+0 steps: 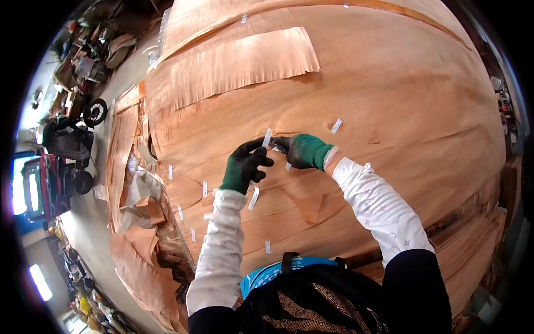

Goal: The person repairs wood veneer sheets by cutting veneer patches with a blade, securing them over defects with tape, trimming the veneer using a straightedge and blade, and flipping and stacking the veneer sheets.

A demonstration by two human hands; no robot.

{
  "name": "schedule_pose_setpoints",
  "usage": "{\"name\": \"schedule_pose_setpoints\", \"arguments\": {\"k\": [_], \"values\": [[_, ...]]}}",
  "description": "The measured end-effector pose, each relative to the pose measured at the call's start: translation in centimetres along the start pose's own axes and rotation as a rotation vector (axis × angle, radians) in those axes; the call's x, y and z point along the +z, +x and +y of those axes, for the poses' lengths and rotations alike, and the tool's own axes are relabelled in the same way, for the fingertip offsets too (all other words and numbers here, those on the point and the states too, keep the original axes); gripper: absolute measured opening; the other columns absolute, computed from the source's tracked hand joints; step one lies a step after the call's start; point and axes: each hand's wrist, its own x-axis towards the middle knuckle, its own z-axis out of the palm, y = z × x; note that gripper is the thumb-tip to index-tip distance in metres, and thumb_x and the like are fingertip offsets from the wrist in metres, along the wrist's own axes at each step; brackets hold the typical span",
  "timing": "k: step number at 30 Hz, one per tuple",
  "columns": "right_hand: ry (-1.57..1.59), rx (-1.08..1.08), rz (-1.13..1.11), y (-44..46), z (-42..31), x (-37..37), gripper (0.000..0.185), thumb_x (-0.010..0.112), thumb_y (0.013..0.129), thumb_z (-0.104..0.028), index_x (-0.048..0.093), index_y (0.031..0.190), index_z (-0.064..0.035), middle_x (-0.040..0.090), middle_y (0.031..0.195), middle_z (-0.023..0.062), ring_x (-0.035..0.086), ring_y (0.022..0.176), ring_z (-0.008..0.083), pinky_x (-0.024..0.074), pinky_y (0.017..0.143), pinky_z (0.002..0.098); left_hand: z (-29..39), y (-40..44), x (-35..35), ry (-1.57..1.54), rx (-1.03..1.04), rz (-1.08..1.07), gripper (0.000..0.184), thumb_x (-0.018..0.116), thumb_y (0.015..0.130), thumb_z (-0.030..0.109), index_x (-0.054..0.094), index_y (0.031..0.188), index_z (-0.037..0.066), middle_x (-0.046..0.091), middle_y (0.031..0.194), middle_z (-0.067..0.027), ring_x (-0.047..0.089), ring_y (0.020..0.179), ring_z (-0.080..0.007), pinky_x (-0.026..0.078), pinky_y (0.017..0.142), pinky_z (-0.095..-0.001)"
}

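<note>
Both of my hands wear green gloves with black coated fingers, and they meet over a wide sheet of thin wood veneer (389,111). My left hand (246,165) pinches a short white strip of tape (267,137) at its fingertips, the other fingers curled. Close beside it, my right hand (300,150) has its fingers pressed together low over the veneer; what they hold, if anything, is hidden. More pieces of white tape lie around the hands, one tape piece (254,199) below the left hand and another tape piece (336,126) right of the right hand.
A loose rectangular veneer piece (245,64) lies on the sheet's far part. Torn veneer scraps (136,250) are heaped along the left edge. Stacked veneer (467,250) sits at lower right. A red vehicle (47,186) and a wheel (95,112) stand on the floor at left.
</note>
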Motion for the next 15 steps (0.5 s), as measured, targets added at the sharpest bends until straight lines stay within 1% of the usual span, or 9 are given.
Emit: {"name": "schedule_pose_setpoints", "arguments": {"k": [2,5,6,8,9,10,13,14,15], "values": [[0.062,-0.043,0.049,0.2,0.3,-0.1,0.038,0.055,0.086,-0.016,0.053,0.124,-0.0129,0.065,0.107,0.0177,0.064,0.095,0.0342,0.0497,0.081,0.0426,-1.1,2.7,-0.3,-0.054,-0.043,-0.021,0.040,0.063,0.089,0.014,0.052,0.127,0.003,0.064,0.078,-0.0116,0.048,0.047,-0.0114,0.037,0.042,-0.0235],[0.256,0.232,-0.178,-0.2,-1.7,-2.9,0.033,0.054,0.089,-0.020,0.054,0.121,-0.0100,0.065,0.108,0.0174,0.063,0.095,0.0340,0.0511,0.078,0.0408,-1.5,3.8,-0.2,-0.094,-0.098,0.008,0.043,0.064,0.087,0.009,0.051,0.127,0.005,0.064,0.078,-0.0110,0.054,0.050,-0.0135,0.039,0.042,-0.0244],[0.191,0.119,-0.043,-0.4,-1.0,-2.5,0.033,0.053,0.091,-0.023,0.054,0.120,-0.0077,0.064,0.104,0.0173,0.065,0.086,0.0321,0.0527,0.072,0.0398,-1.3,3.7,-0.1,-0.095,-0.109,0.022,0.044,0.065,0.086,0.008,0.051,0.128,0.005,0.064,0.078,-0.0109,0.056,0.051,-0.0141,0.039,0.042,-0.0247],[0.765,0.179,0.237,-0.8,0.7,-2.3,0.030,0.049,0.088,-0.006,0.057,0.117,-0.0049,0.064,0.099,0.0153,0.064,0.084,0.0295,0.0532,0.068,0.0374,-1.1,3.5,0.1,-0.064,-0.112,0.052,0.044,0.064,0.085,0.007,0.051,0.128,0.006,0.064,0.077,-0.0111,0.058,0.053,-0.0154,0.040,0.042,-0.0250],[1.054,0.270,0.368,-0.9,1.2,-2.7,0.032,0.047,0.087,0.000,0.058,0.117,-0.0049,0.063,0.098,0.0144,0.064,0.086,0.0287,0.0530,0.070,0.0355,-1.1,3.4,0.2,-0.051,-0.114,0.068,0.045,0.064,0.085,0.006,0.051,0.128,0.007,0.064,0.077,-0.0113,0.059,0.054,-0.0161,0.040,0.042,-0.0252],[0.969,0.119,0.586,-1.2,1.7,-2.3,0.039,0.047,0.082,0.007,0.060,0.117,-0.0064,0.063,0.101,0.0133,0.062,0.094,0.0281,0.0518,0.076,0.0312,-1.2,3.5,0.3,-0.038,-0.122,0.065,0.045,0.064,0.086,0.006,0.050,0.128,0.007,0.065,0.078,-0.0116,0.059,0.053,-0.0162,0.040,0.042,-0.0254],[0.265,-0.156,0.761,-1.8,1.1,-1.4,0.042,0.052,0.079,0.005,0.060,0.118,-0.0091,0.063,0.107,0.0125,0.061,0.100,0.0267,0.0503,0.083,0.0329,-1.3,3.8,0.1,-0.008,-0.126,0.046,0.044,0.064,0.086,0.009,0.049,0.127,0.006,0.065,0.080,-0.0128,0.060,0.055,-0.0174,0.042,0.042,-0.0270],[-0.200,-0.100,0.685,-1.2,1.1,-0.9,0.041,0.061,0.078,-0.005,0.060,0.119,-0.0118,0.062,0.114,0.0096,0.057,0.110,0.0243,0.0490,0.087,0.0367,-1.6,4.0,-0.2,-0.012,-0.118,0.035,0.043,0.065,0.086,0.011,0.049,0.126,0.005,0.065,0.081,-0.0133,0.061,0.056,-0.0183,0.043,0.041,-0.0283],[-0.278,-0.107,0.663,-0.9,0.5,-0.3,0.040,0.062,0.079,-0.010,0.061,0.119,-0.0123,0.061,0.116,0.0083,0.055,0.113,0.0239,0.0483,0.089,0.0376,-1.8,4.1,-0.3,-0.016,-0.109,0.025,0.043,0.066,0.086,0.014,0.049,0.124,0.004,0.066,0.081,-0.0138,0.062,0.058,-0.0192,0.044,0.041,-0.0295]]}}
